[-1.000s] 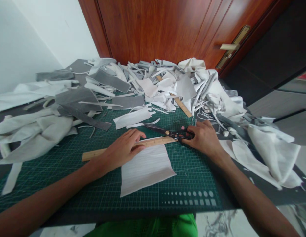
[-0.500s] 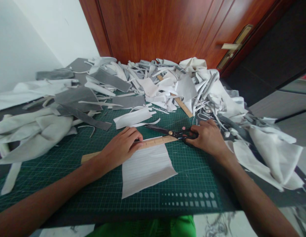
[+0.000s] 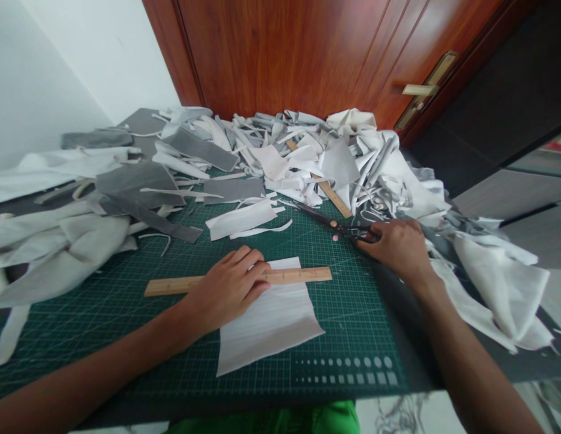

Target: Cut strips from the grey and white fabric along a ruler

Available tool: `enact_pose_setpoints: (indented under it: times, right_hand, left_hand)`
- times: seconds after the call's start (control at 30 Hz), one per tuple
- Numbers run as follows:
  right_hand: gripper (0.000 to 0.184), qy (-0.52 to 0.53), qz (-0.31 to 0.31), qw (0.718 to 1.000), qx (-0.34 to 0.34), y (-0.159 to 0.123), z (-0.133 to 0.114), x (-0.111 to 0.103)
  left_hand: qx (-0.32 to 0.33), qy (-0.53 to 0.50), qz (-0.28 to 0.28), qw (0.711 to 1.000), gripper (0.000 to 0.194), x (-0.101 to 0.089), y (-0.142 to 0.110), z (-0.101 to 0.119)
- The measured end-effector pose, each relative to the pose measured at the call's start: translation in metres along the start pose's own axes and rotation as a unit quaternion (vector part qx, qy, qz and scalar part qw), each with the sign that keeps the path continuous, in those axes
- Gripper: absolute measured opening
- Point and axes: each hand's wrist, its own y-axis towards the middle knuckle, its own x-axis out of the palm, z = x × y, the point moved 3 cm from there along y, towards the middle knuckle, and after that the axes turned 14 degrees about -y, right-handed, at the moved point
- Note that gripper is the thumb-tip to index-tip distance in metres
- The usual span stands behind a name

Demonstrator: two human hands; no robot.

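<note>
Curled over a wooden ruler [image 3: 298, 275], my left hand [image 3: 237, 280] holds it across a white sheet of fabric or leather [image 3: 269, 328]. A narrow band of the sheet shows beyond the ruler's far edge. My right hand [image 3: 395, 244] grips the black handles of a pair of scissors [image 3: 333, 224]. Their blades point up and left, close over the mat, and look nearly closed. Just beyond the left hand lie a cut white piece [image 3: 241, 218] and a thin white strip [image 3: 261, 230]. Near the scissors' pivot is a small pink bit [image 3: 335, 238].
A green cutting mat [image 3: 347, 322] lies on the dark table. Heaps of white and grey scraps [image 3: 280, 160] line its back and sides, with a second wooden ruler [image 3: 334, 198] among them. Behind stands a brown wooden door [image 3: 280, 54].
My left hand and the ruler have moved nearer to me on the white sheet. My right hand has drawn the scissors away from the ruler, up and to the right.
</note>
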Motion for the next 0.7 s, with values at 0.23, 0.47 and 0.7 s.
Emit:
enact_pose_setpoints:
  times: [0.23, 0.47, 0.7]
  right_hand:
    - [0.033, 0.001, -0.038, 0.999, 0.018, 0.005, 0.01, 0.018]
    - [0.029, -0.001, -0.052, 0.998, -0.019, 0.002, 0.016, 0.023]
    - [0.032, -0.036, -0.074, 0.997, -0.008, -0.001, 0.012, 0.009]
  left_hand:
    - [0.007, -0.053, -0.011, 0.999, 0.02, 0.006, -0.003, 0.004]
    - [-0.019, -0.023, -0.002, 1.0, 0.012, 0.006, -0.002, 0.004]
    - [-0.04, 0.015, 0.002, 0.999, 0.016, 0.006, -0.002, 0.007]
